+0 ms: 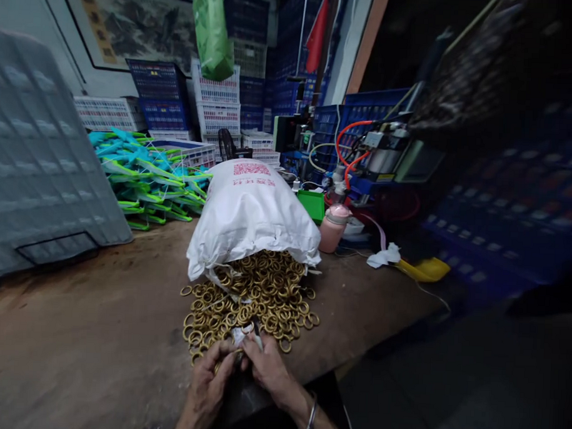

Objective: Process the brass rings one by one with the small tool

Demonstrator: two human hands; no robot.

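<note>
My left hand [211, 378], its fingers curled, holds a brass-coloured ring [217, 367] near the table's front edge. Close beside it, my right hand [270, 367] grips a slim tool [257, 333] with a dark tip and a pale lower part; its exact kind is unclear. The fingertips of both hands nearly meet, partly hiding what lies between them. A small whitish scrap [239, 333] shows just beyond the fingers. Right in front, a heap of brass-coloured rings [262, 298] spills from the open mouth of a white woven sack [255, 216] lying on its side.
The brown tabletop [99, 320] carries green and blue plastic hangers [151, 178] at back left, beside a grey ribbed panel [48, 156]. Right of the sack stand a pink bottle [333, 228], a green tray [311, 205] and a machine with orange hoses [384, 152]. Stacked crates [218, 102] fill the back.
</note>
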